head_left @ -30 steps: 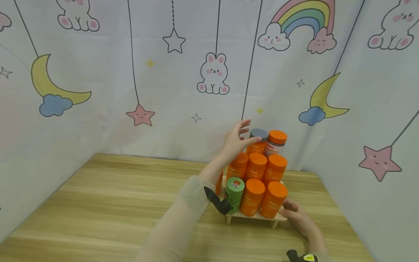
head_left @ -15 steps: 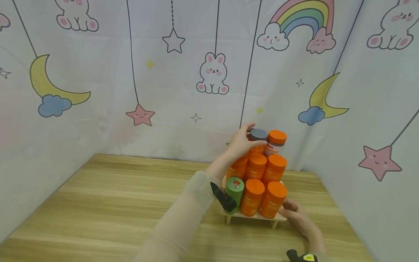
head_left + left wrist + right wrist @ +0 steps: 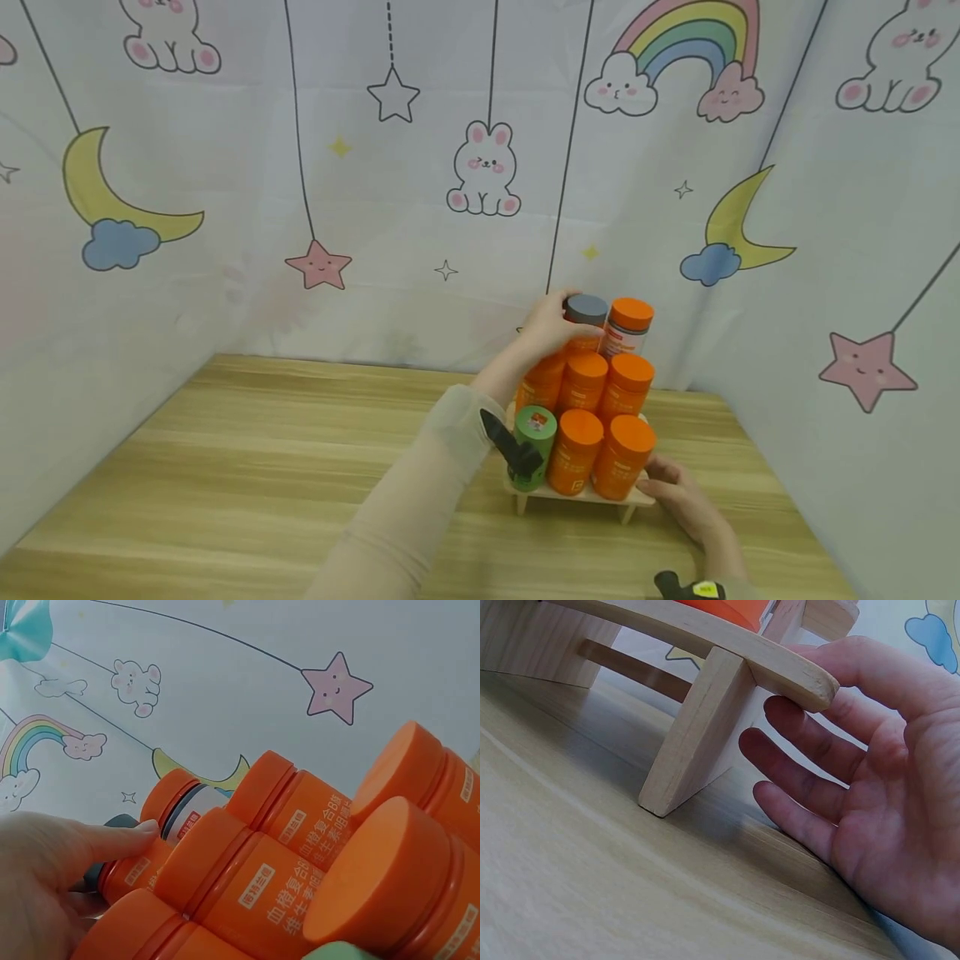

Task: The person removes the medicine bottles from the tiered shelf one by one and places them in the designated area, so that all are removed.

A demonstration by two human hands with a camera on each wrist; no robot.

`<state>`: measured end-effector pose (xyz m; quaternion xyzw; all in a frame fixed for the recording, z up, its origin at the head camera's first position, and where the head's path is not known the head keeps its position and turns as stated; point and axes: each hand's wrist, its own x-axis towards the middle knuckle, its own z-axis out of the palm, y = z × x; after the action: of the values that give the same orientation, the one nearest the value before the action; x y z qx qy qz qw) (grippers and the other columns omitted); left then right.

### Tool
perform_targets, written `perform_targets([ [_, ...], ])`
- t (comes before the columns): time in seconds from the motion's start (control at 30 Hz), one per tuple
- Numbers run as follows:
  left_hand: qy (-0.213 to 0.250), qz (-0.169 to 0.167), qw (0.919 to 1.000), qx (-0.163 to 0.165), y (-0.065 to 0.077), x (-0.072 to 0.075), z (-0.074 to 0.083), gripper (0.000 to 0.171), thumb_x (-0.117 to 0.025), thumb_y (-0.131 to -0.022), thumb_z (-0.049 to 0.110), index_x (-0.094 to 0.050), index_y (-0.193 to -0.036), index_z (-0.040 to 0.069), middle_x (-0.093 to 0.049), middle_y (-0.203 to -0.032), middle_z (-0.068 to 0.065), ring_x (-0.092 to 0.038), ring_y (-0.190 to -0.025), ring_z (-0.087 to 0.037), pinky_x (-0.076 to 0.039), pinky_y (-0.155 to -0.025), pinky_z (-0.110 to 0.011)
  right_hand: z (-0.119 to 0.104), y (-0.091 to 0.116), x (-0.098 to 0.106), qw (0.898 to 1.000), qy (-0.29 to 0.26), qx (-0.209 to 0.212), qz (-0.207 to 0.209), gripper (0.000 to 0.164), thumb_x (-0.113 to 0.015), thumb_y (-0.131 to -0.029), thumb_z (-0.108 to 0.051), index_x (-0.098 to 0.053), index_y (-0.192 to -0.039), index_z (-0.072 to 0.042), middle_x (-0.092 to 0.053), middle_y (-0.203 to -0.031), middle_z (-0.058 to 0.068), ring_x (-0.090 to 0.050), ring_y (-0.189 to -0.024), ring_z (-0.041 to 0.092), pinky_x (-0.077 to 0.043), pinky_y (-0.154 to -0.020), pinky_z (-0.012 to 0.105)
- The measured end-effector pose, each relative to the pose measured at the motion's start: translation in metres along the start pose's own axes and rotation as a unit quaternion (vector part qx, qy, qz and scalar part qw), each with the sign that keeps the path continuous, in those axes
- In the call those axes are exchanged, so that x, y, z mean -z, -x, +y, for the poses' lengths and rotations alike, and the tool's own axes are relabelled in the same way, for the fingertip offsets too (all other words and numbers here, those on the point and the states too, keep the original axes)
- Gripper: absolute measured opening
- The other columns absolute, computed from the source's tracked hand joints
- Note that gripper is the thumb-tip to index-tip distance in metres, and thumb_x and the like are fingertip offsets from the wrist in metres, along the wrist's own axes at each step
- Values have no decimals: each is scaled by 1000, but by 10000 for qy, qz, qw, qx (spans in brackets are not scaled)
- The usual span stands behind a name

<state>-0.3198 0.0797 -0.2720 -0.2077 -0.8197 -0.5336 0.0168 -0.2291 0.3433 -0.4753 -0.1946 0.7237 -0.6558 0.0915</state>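
On a tiered wooden rack [image 3: 543,493] stand several jars. My left hand [image 3: 547,327] reaches over to the top tier and holds an orange jar with a grey lid [image 3: 586,310], thumb in front and fingers behind, partly hidden. In the left wrist view that thumb [image 3: 124,841] lies across the jar's orange side. My right hand [image 3: 688,502] grips the rack's lower right end; in the right wrist view its fingers [image 3: 802,735] curl under the shelf board [image 3: 795,671]. A jar with an orange lid and pale label [image 3: 628,333] stands beside the grey-lidded one.
Orange jars fill the middle tier [image 3: 583,379]. The lowest tier carries a green jar [image 3: 536,427] and two orange jars [image 3: 576,450]. The rack stands on a wood-grain table [image 3: 285,467], with a printed white backdrop [image 3: 390,183] behind and at the sides.
My left hand has moved slightly right and down, and its thumb and fingers have come round the grey-lidded jar. The right hand keeps its grip on the rack's end.
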Motion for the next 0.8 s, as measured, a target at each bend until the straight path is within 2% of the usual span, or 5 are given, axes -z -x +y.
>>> perform_targets([
  [0.23,-75,433,9990,-63,1,4,-5,66,-81,-81,19,-51,-139,6,-58,-134,-14,-57,-120,-28,-49,-100,-36,2,0,1,10000,-45,86,-24,34,-48,-94,-1,-65,-112,-24,-61,-123,-20,-51,-116,-4,-39,-96,14],
  [0.43,342,782,9962,-194,5,8,-8,65,-81,-80,16,-52,-137,4,-60,-132,-15,-58,-118,-29,-49,-101,-38,3,-1,1,9997,-114,208,-86,34,-47,-94,1,-65,-108,-25,-62,-119,-18,-53,-112,-2,-41,-94,16],
  [0.57,624,1094,9915,-312,9,13,-10,68,-82,-80,17,-51,-139,4,-59,-134,-15,-58,-118,-31,-49,-101,-39,2,-1,0,9996,-119,226,-102,34,-47,-94,1,-65,-108,-24,-62,-118,-17,-52,-112,-2,-40,-94,16],
  [0.8,1151,1594,9785,-618,15,21,-18,66,-82,-79,16,-53,-137,4,-61,-130,-15,-59,-118,-31,-51,-99,-40,3,0,0,9997,-114,208,-7,36,-47,-94,1,-66,-108,-26,-62,-117,-18,-53,-111,-2,-41,-94,16],
])
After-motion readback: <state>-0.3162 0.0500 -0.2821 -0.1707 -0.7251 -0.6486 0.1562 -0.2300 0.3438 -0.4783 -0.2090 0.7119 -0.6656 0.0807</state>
